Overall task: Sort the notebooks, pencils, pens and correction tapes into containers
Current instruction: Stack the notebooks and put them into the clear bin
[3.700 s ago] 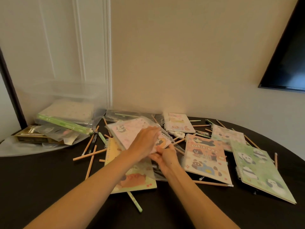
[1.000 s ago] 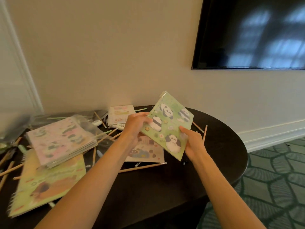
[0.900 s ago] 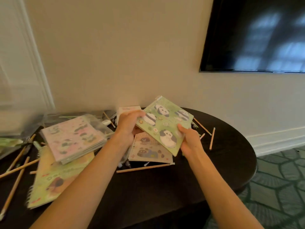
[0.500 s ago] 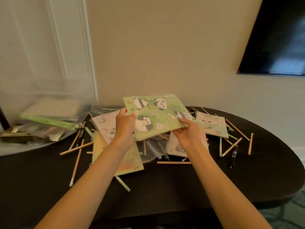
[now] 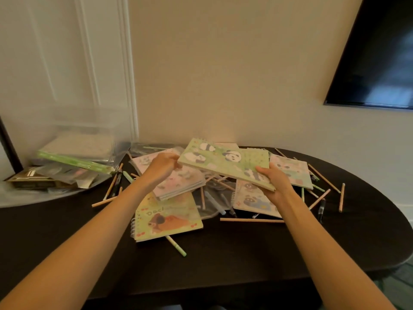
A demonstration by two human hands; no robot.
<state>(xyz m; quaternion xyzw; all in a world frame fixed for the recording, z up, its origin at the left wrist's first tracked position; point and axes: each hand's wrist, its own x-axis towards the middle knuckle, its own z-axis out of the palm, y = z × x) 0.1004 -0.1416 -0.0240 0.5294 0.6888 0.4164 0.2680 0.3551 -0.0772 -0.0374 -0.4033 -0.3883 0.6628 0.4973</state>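
**Inspector:** State the position of the item and the condition of each hand.

**Operator:** I have the green panda notebook [image 5: 225, 164] lifted off the table [image 5: 223, 265], lying nearly flat between my two hands. My right hand [image 5: 276, 183] grips its near right corner. The thumb lies on the cover and the other fingers are underneath, out of sight. My left hand [image 5: 162, 167] has curled fingers at the left edge. The blur stops me telling whether they pinch the edge or only touch it.

**Inspector:** What lies below?

**Operator:** A stack of pink notebooks [image 5: 178, 184] sits just under my left fingers, and loose pencils [image 5: 251, 219] lie below and beyond my right fingers.

**Inspector:** Your assessment of handling?

**Operator:** I judge it light, with a stiff card cover that holds its shape across the span. It does not look fragile. The cover may be smooth, so a one-corner hold could let it swing or slip. The wire coil [image 5: 202, 140] runs along the edge farthest from my fingers, and I would not hold it there. The plain side edges, thumb above and fingers below, are the sound places.

**Inspector:** Destination?

**Operator:** The clear container [image 5: 73, 139] stands well to the left of my left fingers, with notebooks already inside.
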